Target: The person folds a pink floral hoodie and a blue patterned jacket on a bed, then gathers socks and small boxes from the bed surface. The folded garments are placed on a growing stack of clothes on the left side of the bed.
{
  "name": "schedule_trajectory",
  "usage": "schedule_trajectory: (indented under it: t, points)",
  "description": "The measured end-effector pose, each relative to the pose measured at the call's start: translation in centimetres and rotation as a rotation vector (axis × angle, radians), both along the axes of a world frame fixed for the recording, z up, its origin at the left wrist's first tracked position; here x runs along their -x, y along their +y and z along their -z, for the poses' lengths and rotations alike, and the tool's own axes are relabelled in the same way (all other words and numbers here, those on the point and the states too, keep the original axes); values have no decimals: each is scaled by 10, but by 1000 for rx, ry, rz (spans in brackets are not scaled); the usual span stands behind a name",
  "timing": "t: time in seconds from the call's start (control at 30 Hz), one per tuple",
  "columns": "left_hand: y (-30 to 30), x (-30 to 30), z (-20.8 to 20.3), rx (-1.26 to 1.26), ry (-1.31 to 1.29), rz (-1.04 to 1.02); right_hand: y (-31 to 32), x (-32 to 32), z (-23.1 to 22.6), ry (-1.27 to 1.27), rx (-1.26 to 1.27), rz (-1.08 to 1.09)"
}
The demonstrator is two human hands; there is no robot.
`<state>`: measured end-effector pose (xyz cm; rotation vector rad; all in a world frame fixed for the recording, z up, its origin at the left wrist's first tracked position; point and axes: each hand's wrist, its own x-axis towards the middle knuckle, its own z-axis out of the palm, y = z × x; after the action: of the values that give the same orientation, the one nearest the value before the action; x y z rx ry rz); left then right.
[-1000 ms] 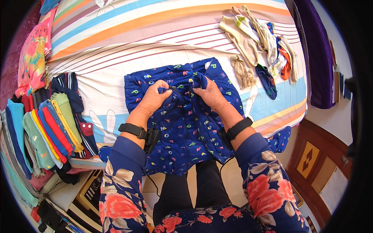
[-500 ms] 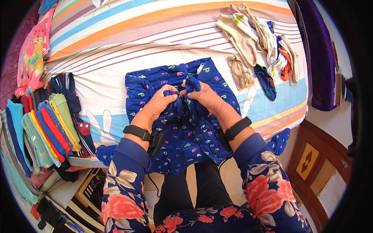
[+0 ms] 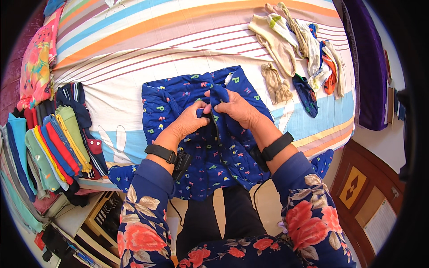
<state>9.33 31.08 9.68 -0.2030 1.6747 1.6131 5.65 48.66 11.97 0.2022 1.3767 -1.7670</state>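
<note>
A dark blue jacket (image 3: 178, 174), printed with small coloured letters, lies across the bed's near edge and hangs down in front of me. Its two sleeves stick out low on either side. My left hand (image 3: 192, 119) pinches one front edge between thumb and fingers. Close beside it, my right hand (image 3: 236, 109) grips the opposite edge, with a fold of blue cloth standing up from its fingers. A thin dark strip, perhaps a zip, runs down below the fingertips. My fingers hide exactly where the edges meet.
On the striped bedsheet (image 3: 147, 58), a loose heap of socks (image 3: 308, 53) lies at the far right. Rows of folded clothes (image 3: 58, 147) stand at the left, with a pink printed cloth (image 3: 38, 67) behind. A brown wooden door (image 3: 357, 196) is at the lower right.
My right hand has drawn slightly up and the blue fold in it stands higher. My left hand has shifted a little right and down. The jacket has moved slightly left.
</note>
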Motion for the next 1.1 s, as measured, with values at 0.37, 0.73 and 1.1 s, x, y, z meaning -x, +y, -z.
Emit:
schedule_trajectory:
  t: [0.37,0.73,1.1]
  points:
    - [-10,3,7,-93,-140,-141,14,-11,7,-83,-45,141]
    - [-20,6,6,-193,-335,-254,2,-15,17,-78,-112,108]
    - [-9,6,9,-177,-371,-237,0,-11,13,-204,-69,159]
